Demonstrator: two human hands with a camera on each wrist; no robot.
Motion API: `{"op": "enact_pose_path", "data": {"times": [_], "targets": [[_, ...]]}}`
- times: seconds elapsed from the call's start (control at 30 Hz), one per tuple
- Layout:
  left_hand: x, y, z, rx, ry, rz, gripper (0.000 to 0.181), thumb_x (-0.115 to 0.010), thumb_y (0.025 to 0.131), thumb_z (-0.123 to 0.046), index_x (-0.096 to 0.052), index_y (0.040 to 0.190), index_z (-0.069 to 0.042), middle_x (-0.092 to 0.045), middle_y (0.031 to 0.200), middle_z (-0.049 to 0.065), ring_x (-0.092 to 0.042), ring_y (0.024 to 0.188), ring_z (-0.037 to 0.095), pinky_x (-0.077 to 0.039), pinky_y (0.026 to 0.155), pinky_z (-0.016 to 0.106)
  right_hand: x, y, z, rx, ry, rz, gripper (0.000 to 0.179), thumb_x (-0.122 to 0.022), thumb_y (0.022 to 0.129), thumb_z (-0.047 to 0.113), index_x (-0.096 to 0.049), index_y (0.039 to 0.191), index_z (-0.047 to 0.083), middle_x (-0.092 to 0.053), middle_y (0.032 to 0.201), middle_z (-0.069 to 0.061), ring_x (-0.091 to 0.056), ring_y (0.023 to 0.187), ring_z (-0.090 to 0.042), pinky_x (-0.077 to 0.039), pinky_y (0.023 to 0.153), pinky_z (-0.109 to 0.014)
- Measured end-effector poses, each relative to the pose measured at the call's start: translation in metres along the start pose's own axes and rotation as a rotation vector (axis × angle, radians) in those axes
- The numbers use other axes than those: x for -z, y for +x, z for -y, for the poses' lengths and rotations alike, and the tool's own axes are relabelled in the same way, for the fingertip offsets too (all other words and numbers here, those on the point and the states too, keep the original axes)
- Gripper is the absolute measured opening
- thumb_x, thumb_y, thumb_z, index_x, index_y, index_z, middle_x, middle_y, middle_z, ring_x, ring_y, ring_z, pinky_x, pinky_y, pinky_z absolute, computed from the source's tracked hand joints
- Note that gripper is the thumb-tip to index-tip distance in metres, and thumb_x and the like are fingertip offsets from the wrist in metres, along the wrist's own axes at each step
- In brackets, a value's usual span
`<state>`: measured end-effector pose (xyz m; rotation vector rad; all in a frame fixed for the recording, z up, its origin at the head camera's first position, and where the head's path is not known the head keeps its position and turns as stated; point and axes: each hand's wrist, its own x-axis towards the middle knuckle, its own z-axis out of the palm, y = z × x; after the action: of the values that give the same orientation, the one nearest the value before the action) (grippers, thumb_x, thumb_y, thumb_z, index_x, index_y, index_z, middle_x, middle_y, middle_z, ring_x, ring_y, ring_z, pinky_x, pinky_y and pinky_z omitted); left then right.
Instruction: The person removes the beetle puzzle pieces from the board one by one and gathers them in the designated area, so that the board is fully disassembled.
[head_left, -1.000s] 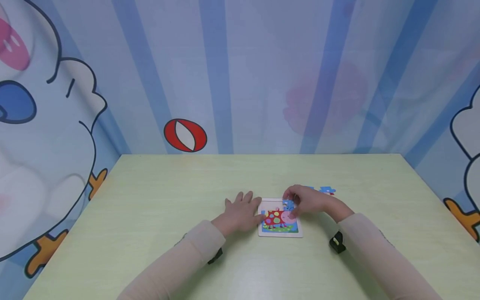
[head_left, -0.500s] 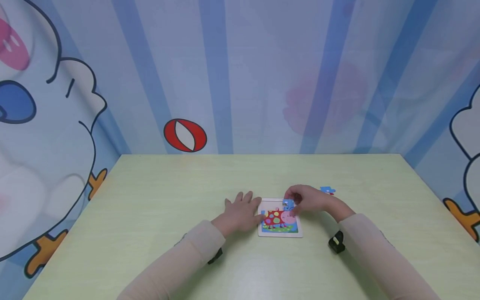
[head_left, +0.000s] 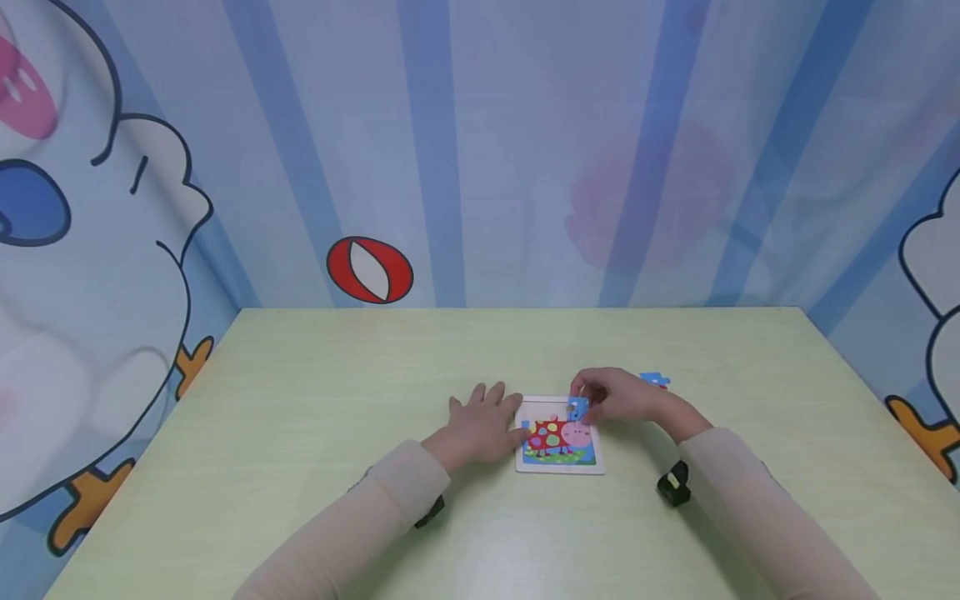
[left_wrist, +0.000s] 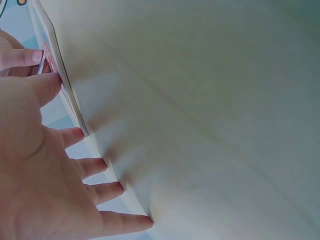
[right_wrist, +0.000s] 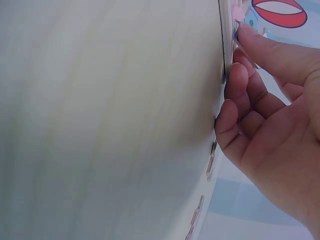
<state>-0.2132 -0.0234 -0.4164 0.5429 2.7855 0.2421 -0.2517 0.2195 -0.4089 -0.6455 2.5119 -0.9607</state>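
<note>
A small square jigsaw board with a pale frame lies on the table, showing a red, dotted animal with a pink face on green. My left hand is spread flat at its left side, thumb over the frame and the other fingertips on the table. At the board's upper right corner, my right hand pinches a blue puzzle piece between thumb and fingers. This piece overlaps the picture just above the pink face. The right wrist view shows the right thumb at the board's edge, lower fingers curled beside it.
A loose blue puzzle piece with some red lies behind the right hand. Two pieces show edge-on in the right wrist view, a nearer piece and a farther piece. A printed blue curtain stands behind the pale table.
My right hand has shifted slightly right, and the blue piece has turned a little in its pinch. One loose piece has become hidden behind that hand. The left hand stays still.
</note>
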Motion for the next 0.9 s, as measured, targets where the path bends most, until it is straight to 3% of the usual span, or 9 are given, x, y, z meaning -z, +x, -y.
{"op": "enact_pose_path", "data": {"times": [0.53,0.9], "targets": [[-0.001,0.0,0.0,-0.008,0.002,0.002,0.065,-0.048,0.096,-0.052,-0.033,0.151,-0.02,-0.023,0.159,0.009,-0.017,0.146,0.036,-0.02,0.107,0.069,0.019,-0.014,-0.018,0.025,0.06,-0.059,0.017,-0.063,0.09,0.004,-0.064,0.107,0.001,-0.063,0.091,-0.006,-0.05,0.078,-0.018,-0.044,0.068,-0.03],[-0.001,-0.001,0.001,-0.009,0.001,-0.002,0.064,-0.048,0.097,-0.051,-0.033,0.151,-0.02,-0.023,0.159,0.009,-0.017,0.146,0.036,-0.02,0.107,0.069,0.052,-0.041,-0.029,-0.09,0.088,-0.119,0.032,-0.06,0.095,0.015,-0.062,0.122,-0.002,-0.064,0.115,-0.015,-0.058,0.095,-0.021,-0.05,0.081,-0.038]]}}
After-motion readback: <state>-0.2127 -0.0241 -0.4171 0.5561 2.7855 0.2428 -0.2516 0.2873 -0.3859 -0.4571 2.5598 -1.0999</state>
